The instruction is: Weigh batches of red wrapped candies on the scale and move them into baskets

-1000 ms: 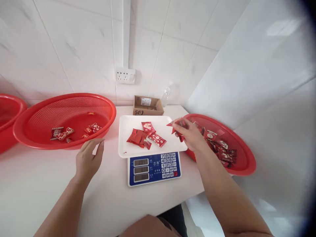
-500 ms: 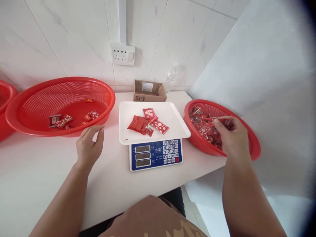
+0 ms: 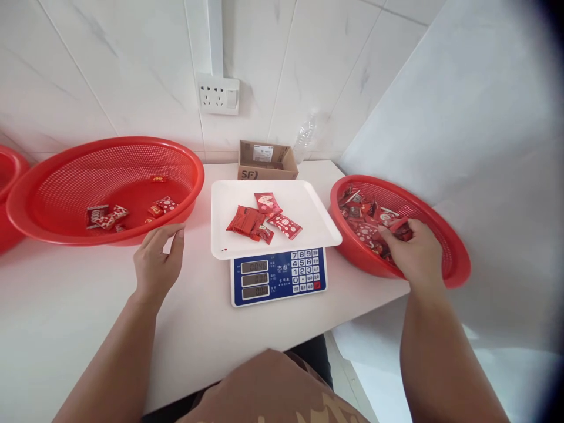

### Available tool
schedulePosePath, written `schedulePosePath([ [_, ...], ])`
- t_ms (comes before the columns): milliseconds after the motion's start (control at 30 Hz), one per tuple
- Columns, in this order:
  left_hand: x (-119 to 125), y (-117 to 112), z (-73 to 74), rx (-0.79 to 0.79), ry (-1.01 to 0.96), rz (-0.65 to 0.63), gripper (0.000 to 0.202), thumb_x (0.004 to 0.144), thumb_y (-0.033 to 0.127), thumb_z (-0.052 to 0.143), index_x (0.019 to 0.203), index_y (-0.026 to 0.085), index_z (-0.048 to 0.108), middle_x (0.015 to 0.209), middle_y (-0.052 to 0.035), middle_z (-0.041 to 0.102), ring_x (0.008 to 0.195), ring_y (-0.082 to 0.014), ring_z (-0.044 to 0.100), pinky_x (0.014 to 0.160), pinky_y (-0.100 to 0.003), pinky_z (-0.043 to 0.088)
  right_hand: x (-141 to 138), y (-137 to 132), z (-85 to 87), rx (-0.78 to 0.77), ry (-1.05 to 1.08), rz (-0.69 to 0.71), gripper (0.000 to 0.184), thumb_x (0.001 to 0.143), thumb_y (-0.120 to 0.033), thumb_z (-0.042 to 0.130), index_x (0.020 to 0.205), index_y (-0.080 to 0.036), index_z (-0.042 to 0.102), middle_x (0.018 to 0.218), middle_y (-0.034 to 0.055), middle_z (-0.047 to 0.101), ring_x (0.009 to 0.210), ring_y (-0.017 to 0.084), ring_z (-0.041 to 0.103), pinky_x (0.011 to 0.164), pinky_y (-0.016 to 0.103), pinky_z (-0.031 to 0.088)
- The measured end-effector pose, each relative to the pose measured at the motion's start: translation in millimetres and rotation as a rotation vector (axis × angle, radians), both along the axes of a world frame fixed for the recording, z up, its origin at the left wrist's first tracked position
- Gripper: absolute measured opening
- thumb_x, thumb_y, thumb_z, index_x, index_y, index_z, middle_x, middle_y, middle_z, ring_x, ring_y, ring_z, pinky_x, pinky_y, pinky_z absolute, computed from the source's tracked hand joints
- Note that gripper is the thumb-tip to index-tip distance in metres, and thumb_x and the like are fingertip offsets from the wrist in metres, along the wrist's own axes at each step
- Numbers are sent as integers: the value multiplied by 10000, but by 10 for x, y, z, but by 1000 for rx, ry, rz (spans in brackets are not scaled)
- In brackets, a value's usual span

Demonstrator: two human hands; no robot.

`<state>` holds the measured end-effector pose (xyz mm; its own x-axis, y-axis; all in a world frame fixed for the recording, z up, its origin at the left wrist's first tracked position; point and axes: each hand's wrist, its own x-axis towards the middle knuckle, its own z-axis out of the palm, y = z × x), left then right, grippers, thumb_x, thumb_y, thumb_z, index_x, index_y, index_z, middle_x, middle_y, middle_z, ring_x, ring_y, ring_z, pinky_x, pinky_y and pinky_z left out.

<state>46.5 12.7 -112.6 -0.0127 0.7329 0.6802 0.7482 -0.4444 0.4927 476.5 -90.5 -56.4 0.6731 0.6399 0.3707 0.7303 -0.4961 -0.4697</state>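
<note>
My left hand (image 3: 156,258) hovers by the front rim of the left red basket (image 3: 48,235). Its fingers are loosely curled, thumb tip close to the index finger, with nothing visible in them. Inside that basket lie a few wrapped candies (image 3: 112,217). My right hand (image 3: 416,249) reaches into the right red basket (image 3: 352,247), thumb and fingers around a red candy packet (image 3: 399,225), partly hidden. A pile of red-wrapped candies (image 3: 363,229) surrounds the fingertips. Between the hands, several red candy packets (image 3: 247,221) rest on the white tray (image 3: 308,202) of a blue-fronted scale (image 3: 279,279).
Behind the scale stands an open cardboard box (image 3: 268,171), with a clear plastic bottle (image 3: 304,141) beside it against the tiled wall. Another red basket (image 3: 9,217) is cut off at the left edge. A wall socket (image 3: 218,94) sits above the white table (image 3: 189,341).
My right hand has lowered deeper into the candies, its fingers bending down from above the pile. The left hand and the packets on the scale stay put.
</note>
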Motion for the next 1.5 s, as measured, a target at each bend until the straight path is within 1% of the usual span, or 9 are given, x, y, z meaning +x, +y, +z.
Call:
schedulePosePath([
  [167, -2, -1, 1, -4, 4, 15, 152, 875, 272, 524, 909, 225, 665, 870, -31, 729, 844, -186, 675, 720, -297, 509, 23, 16, -36, -95, 33, 33, 243, 715, -438, 588, 822, -221, 566, 870, 78, 610, 873, 293, 570, 812, 460, 433],
  [333, -18, 9, -11, 18, 11, -2, 150, 878, 264, 524, 916, 225, 664, 874, -29, 728, 846, -178, 677, 728, -284, 508, 78, 46, -71, -48, 70, 73, 482, 720, -381, 619, 1166, -200, 596, 1122, 121, 633, 1009, 306, 587, 883, 487, 441],
  [533, -25, 4, -15, 46, 39, 2, 157, 885, 268, 516, 915, 210, 659, 862, -30, 728, 833, -170, 677, 705, -264, 500, -96, 81, -25, 112, -119, 143, 348, 797, -318, 563, 1111, -191, 643, 1153, 136, 652, 1099, 310, 575, 953, 502, 431],
  [633, -19, 3, -9, 50, 46, -2, 166, 887, 276, 509, 907, 210, 660, 853, -29, 729, 822, -169, 678, 701, -266, 500, -472, 148, 34, 209, -198, 378, 271, 863, -338, 527, 1073, -216, 650, 1122, 108, 676, 1063, 275, 605, 944, 467, 460],
  [767, -27, 6, -1, 52, 39, 1, 170, 888, 281, 508, 910, 210, 660, 863, -33, 729, 825, -170, 677, 712, -268, 502, -1011, 320, 5, 97, -215, 818, 256, 897, -350, 528, 1078, -217, 651, 1090, 98, 691, 1061, 267, 607, 948, 477, 468],
  [867, -39, 1, 7, 56, 42, -4, 173, 890, 280, 507, 924, 205, 660, 876, -38, 728, 837, -168, 676, 740, -269, 507, -1237, 430, -68, 58, -196, 910, 243, 905, -331, 527, 1077, -216, 655, 1074, 97, 688, 1071, 270, 594, 937, 487, 472],
  [1000, -44, -12, 13, 53, 41, -1, 181, 893, 276, 499, 925, 200, 661, 876, -39, 727, 840, -168, 677, 737, -268, 507, -1321, 447, -121, 1, -140, 976, 149, 902, -279, 535, 898, -217, 670, 947, 70, 692, 955, 235, 616, 873, 440, 492],
  [1300, -28, -11, 27, 39, 24, -2, 177, 886, 285, 506, 916, 208, 663, 859, -39, 727, 826, -175, 680, 721, -279, 508, -1238, 297, -8, 1, -77, 865, 150, 906, -303, 505, 880, -230, 634, 943, 63, 697, 928, 230, 633, 842, 410, 501],
  [1500, -29, -28, 27, 33, 8, -1, 181, 888, 279, 499, 924, 206, 661, 877, -40, 728, 842, -173, 677, 745, -280, 509, -746, 207, 11, 48, -97, 595, 252, 875, -390, 490, 960, -220, 655, 1041, 90, 702, 1009, 256, 633, 909, 428, 475],
])
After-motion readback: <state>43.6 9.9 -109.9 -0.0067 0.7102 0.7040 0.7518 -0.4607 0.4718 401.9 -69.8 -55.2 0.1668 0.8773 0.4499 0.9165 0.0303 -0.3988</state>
